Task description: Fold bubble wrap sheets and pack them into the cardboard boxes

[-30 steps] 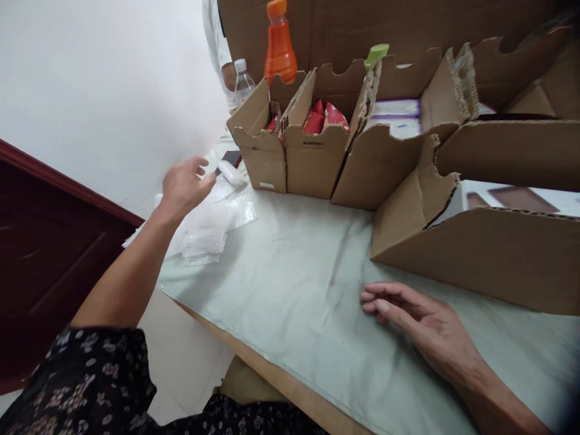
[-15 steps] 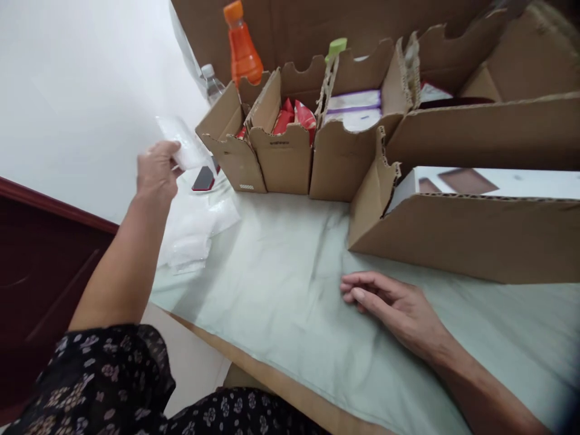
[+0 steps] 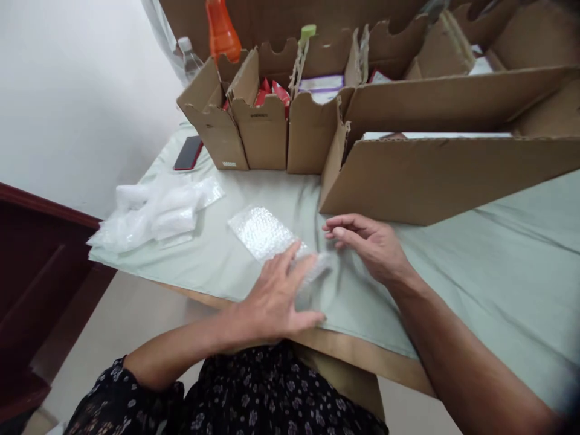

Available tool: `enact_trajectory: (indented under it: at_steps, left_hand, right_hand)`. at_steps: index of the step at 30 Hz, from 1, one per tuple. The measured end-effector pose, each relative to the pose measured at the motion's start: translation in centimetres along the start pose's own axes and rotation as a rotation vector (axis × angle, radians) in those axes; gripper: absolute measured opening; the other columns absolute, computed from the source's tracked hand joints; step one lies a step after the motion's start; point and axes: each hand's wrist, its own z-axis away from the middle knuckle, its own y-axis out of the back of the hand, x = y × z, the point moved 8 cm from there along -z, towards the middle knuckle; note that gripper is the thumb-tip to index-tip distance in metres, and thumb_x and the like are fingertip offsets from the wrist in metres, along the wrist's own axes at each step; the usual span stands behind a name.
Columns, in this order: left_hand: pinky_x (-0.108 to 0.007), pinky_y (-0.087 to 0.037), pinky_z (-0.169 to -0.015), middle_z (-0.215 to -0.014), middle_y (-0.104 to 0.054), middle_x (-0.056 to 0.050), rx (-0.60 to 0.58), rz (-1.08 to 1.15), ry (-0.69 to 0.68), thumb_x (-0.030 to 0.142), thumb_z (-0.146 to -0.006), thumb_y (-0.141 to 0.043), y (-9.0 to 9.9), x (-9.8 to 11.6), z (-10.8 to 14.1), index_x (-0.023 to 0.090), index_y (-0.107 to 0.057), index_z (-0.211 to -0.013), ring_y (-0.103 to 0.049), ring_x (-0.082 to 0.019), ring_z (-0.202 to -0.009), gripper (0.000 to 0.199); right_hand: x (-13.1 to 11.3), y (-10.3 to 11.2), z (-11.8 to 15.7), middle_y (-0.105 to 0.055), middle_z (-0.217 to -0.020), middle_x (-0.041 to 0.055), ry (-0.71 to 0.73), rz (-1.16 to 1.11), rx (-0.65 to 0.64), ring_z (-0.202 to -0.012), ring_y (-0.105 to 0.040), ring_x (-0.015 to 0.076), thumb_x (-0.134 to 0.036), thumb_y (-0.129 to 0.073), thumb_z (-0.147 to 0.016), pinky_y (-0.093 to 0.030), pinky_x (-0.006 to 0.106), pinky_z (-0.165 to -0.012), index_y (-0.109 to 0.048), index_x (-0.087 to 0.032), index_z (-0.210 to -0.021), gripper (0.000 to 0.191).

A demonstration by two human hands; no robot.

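A clear bubble wrap bag (image 3: 263,232) lies flat on the green tablecloth (image 3: 226,260) in front of me. Over its near right end is my left hand (image 3: 283,290), fingers spread and thumb apart, slightly blurred; the fingertips reach onto the plastic. My right hand (image 3: 367,244) rests on its side just right of the bag, fingers loosely curled, with nothing seen in it. A pile of more bubble wrap bags (image 3: 154,211) sits to the left on the cloth.
Cardboard bins (image 3: 263,136) line the back, holding red packets (image 3: 274,93) and purple-and-white packs (image 3: 321,84). A long cardboard box (image 3: 408,181) stands at the right. Behind are an orange bottle (image 3: 223,33) and a clear bottle (image 3: 189,57). A phone (image 3: 188,153) lies at the back left.
My left hand has come from the pile at the left to the middle, and the bubble wrap bag it held now lies on the cloth. The view has shifted right.
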Motion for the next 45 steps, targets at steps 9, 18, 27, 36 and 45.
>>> enact_trajectory:
  at_steps: [9, 18, 27, 36, 45]
  left_hand:
    - [-0.054, -0.047, -0.121, -0.152, -0.057, -0.018, 0.132, -0.012, -0.1, 0.017, -0.103, -0.049, 2.9, 0.0, 0.8, 0.018, -0.049, -0.15, -0.054, -0.029, -0.144, 0.047]
    - [-0.057, -0.046, -0.118, -0.155, -0.057, -0.018, -0.014, -0.401, 0.032, 0.021, -0.1, -0.052, 1.0, -6.1, -0.7, 0.015, -0.062, -0.14, -0.05, -0.037, -0.147, 0.041]
    - [-0.058, -0.052, -0.107, -0.142, -0.064, -0.019, 0.04, -0.398, 0.06, 0.022, -0.088, -0.06, 2.7, -6.8, -2.3, 0.018, -0.061, -0.138, -0.06, -0.038, -0.128, 0.05]
    - [-0.062, -0.042, -0.119, -0.152, -0.058, -0.019, -0.013, -0.353, -0.041, 0.015, -0.084, -0.054, 2.3, -5.2, -5.2, 0.017, -0.06, -0.138, -0.047, -0.04, -0.149, 0.055]
    - [-0.061, -0.047, -0.115, -0.147, -0.063, -0.019, -0.062, -0.363, -0.048, 0.015, -0.087, -0.051, 0.7, -5.6, -5.5, 0.018, -0.064, -0.133, -0.057, -0.038, -0.14, 0.048]
  right_hand:
    - [-5.3, -3.5, 4.5, -0.077, -0.125, 0.0072, 0.333, 0.444, -0.301, -0.118, -0.07, 0.0251, -0.042, -0.067, -0.097, -0.056, 0.045, -0.103, -0.075, -0.024, -0.121, 0.03]
    - [-1.4, -4.8, 9.4, -0.075, -0.104, 0.0106, 0.408, 1.067, -0.52, -0.091, -0.067, 0.0251, -0.026, -0.068, -0.096, -0.052, 0.04, -0.083, -0.072, -0.019, -0.121, 0.026]
    - [-6.4, 7.2, 11.1, -0.075, -0.121, 0.0068, 0.51, 1.017, -0.007, -0.109, -0.069, 0.0292, -0.012, -0.051, -0.093, -0.051, 0.046, -0.087, -0.062, -0.027, -0.094, 0.019]
    - [0.1, 10.0, 13.0, -0.067, -0.142, 0.0134, 0.268, 1.241, -0.023, -0.119, -0.067, 0.0372, -0.014, -0.048, -0.091, -0.055, 0.056, -0.087, -0.071, -0.022, -0.096, 0.025]
    - [0.2, 10.9, 11.8, -0.072, -0.136, 0.0134, 0.038, 0.893, 0.063, -0.131, -0.064, 0.0417, -0.058, -0.054, -0.1, -0.049, 0.068, -0.108, -0.08, -0.023, -0.093, 0.044]
